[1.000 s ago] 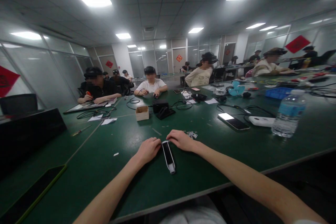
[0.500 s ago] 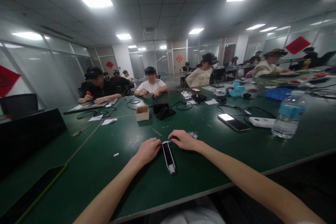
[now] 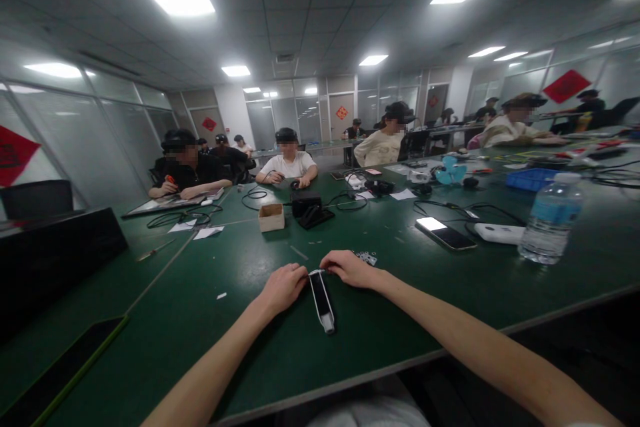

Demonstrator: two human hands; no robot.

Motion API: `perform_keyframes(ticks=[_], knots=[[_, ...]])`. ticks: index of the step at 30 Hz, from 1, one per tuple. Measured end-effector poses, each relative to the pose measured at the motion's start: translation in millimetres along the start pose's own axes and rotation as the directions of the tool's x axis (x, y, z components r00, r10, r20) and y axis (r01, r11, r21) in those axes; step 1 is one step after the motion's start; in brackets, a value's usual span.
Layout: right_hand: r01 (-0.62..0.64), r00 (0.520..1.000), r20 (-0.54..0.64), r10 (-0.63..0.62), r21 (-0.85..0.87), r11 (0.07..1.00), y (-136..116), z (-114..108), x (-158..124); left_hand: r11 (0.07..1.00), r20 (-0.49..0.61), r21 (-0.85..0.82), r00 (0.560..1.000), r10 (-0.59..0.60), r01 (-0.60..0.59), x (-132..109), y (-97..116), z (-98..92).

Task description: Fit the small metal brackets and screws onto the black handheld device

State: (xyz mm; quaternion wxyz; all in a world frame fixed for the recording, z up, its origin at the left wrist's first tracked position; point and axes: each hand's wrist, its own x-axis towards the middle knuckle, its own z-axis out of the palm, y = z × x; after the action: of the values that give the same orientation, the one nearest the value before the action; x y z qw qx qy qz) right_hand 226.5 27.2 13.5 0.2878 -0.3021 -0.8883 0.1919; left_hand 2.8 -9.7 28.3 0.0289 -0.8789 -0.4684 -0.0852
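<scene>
Pointing its narrow end toward the near edge of the worktop (image 3: 390, 323), a slim white-rimmed casing (image 3: 321, 301) with a dark interior is lying between two bare forearms. The left hand (image 3: 285, 288) is resting at the left of the casing's far end, its fingers curling inward; whether they are gripping the rim or only touching it cannot be told. The right hand (image 3: 351, 269) is arching at the right of that same end, thumb and fingertips bending down close together; whether they are pinching anything is too small to tell.

Just beyond the right hand, small metallic parts (image 3: 369, 258) are lying in a loose cluster. Toward the worktop's right side, a smartphone (image 3: 445, 232) with a partly lit screen is lying near a white rounded device (image 3: 500, 233), and a clear water bottle (image 3: 551, 223) is standing beside it. Farther from the near edge, an open cardboard box (image 3: 271, 219) is sitting just left of a black device (image 3: 307, 205). At the near left corner, a green-edged dark panel (image 3: 65, 373) is lying.
</scene>
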Motion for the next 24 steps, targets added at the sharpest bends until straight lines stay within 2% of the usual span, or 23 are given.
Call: perform_keyframes(ticks=[12,24], knots=[[-0.056,0.998,-0.011,0.056,0.01,0.998,-2.9,-5.1,-0.2,1.0,0.025,-0.017,0.999,-0.021,0.021,-0.2,1.3,-1.8],[-0.06,0.998,0.002,0.06,0.006,0.998,-2.7,-5.7,-0.8,1.0,0.027,-0.008,0.999,-0.027,0.027,0.2,-0.4,0.2]])
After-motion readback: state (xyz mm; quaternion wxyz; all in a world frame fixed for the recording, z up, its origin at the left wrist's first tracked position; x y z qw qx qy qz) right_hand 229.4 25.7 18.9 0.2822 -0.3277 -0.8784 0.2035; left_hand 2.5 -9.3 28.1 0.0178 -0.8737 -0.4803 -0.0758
